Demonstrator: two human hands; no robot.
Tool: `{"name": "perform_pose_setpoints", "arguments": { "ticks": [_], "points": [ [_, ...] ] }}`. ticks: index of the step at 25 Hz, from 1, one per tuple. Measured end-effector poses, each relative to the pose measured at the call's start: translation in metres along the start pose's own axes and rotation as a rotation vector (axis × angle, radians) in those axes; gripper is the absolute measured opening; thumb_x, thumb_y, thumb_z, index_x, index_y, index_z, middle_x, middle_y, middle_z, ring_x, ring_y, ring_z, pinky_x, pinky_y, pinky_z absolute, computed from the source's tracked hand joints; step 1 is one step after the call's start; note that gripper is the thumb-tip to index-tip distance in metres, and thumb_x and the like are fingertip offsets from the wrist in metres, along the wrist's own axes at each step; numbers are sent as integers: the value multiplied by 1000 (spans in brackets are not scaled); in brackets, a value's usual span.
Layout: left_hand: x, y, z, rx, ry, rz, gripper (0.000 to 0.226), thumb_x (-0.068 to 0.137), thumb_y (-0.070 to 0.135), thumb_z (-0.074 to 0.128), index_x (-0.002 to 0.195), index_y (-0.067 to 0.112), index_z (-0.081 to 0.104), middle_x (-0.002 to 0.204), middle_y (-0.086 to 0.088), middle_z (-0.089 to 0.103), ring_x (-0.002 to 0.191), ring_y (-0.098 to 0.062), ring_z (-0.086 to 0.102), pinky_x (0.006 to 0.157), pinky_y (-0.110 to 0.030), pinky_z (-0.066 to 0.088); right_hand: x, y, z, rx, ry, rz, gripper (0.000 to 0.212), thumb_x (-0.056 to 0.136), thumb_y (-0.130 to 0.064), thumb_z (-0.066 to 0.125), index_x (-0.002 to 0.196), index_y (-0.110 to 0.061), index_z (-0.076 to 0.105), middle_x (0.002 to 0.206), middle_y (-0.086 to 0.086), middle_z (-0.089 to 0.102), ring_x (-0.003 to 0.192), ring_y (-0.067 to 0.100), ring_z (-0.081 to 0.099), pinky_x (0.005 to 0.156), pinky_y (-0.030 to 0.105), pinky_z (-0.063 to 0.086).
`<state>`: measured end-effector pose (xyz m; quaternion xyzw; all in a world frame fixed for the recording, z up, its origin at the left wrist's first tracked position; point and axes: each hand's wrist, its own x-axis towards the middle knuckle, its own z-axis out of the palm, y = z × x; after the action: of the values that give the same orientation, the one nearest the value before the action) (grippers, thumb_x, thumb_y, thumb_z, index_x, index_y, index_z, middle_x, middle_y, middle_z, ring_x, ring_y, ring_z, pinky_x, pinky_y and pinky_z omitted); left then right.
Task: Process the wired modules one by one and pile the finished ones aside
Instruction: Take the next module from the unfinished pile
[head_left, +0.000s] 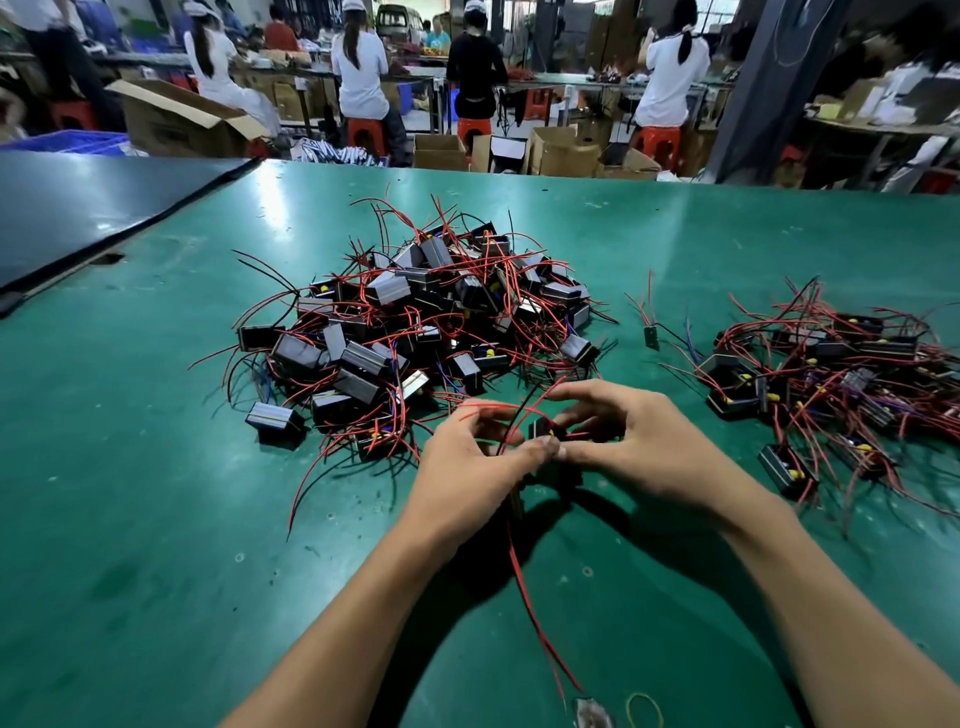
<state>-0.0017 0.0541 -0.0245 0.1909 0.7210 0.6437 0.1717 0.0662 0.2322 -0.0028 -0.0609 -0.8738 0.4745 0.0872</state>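
Holding: left hand (467, 470) and right hand (641, 447) both pinch one module (543, 430), fingers curled round it, just above the tabletop (156, 519).
Wire: its red wire (535, 618) trails toward the near edge.
Beyond: big pile (415, 322) of modules, near the hands.
Right: small pile (831, 384), apart from the big pile.

The table (156, 519) top is a green mat, smooth with some sheen but scuffed and spotty. The modules (415, 312) look like black plastic with glossy faces, their wires (524, 582) in shiny red and black insulation. The boxes (176, 124) past the far edge are plain matt cardboard.
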Motion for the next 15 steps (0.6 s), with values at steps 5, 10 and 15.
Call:
{"name": "perform_pose_setpoints", "arguments": {
  "ticks": [5, 10, 15],
  "points": [
    [0, 2, 0, -61, -110, -2, 22, 86, 19, 74, 106, 16, 67, 82, -5, 72, 61, -11, 65, 56, -21, 51, -4, -6, 1, 47, -8, -59, 62, 79, -8, 83, 132, -28, 58, 108, -3, 75, 100, 4, 71, 89, 19, 54],
    [3, 1, 0, -104, -35, -8, 16, 91, 8, 67, 105, 17, 67, 86, -8, 75, 64, -14, 68, 61, -28, 58, -4, -1, -4, 245, 240, -62, 34, 89, 0, 69, 117, -20, 70, 104, -1, 77, 97, 11, 73, 85, 19, 55],
    [7, -2, -2, -218, -31, -54, 16, 91, -1, 61, 101, 12, 62, 75, -1, 73, 63, -22, 71, 60, -30, 58, 13, 16, -16, 352, 446, 328, 21, 95, -29, 67, 97, -9, 72, 81, 3, 71, 52, 11, 54, 47, 23, 42]
  ]
}}
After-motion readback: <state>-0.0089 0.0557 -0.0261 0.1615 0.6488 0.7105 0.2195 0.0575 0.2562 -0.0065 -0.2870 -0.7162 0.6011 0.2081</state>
